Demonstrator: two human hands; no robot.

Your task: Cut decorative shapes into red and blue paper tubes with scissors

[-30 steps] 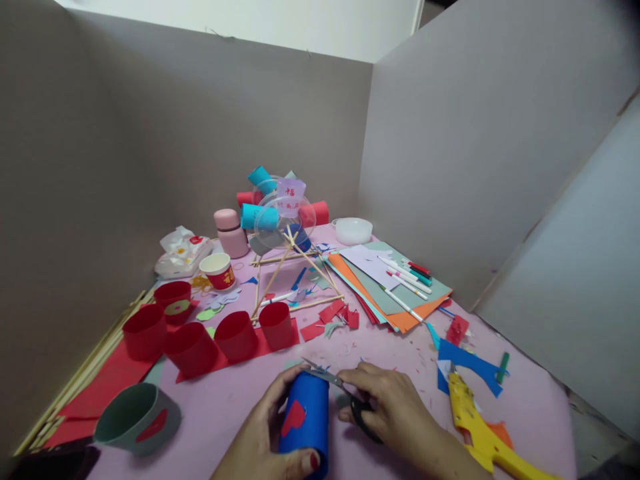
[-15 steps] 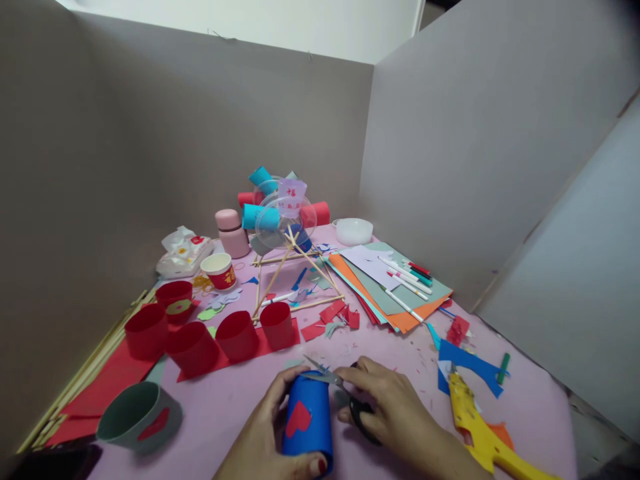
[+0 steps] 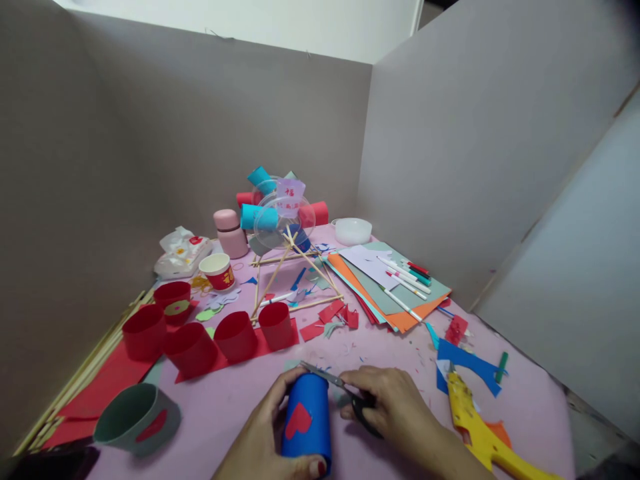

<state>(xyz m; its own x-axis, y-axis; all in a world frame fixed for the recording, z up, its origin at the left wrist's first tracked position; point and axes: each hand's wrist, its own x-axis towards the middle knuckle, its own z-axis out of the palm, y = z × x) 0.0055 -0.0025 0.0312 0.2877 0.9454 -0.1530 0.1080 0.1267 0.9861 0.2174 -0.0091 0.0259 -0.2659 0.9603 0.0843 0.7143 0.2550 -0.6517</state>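
A blue paper tube (image 3: 314, 413) with a red paper heart (image 3: 299, 421) on its side is gripped in my left hand (image 3: 273, 423), thumb below and fingers round its far end. In my right hand (image 3: 395, 403) is a pair of scissors (image 3: 345, 387) with black handles. Their blades look closed together and lie across the far rim of the tube; whether they touch it I cannot tell. To the left of my left hand stands a grey-green paper cup shape (image 3: 137, 420) with a red patch.
Several red paper cylinders (image 3: 235, 337) stand left on red strips. Behind them is a stick frame (image 3: 273, 280) carrying coloured tubes. Paper sheets (image 3: 425, 300) with markers (image 3: 407, 287) lie right, near a yellow glue gun (image 3: 470, 420). A pink bottle (image 3: 233, 237) stands farther back.
The scissor blades have come together from slightly apart, and the fingers of my right hand have drawn in on the handles. My left hand and the tube stay nearly in place.
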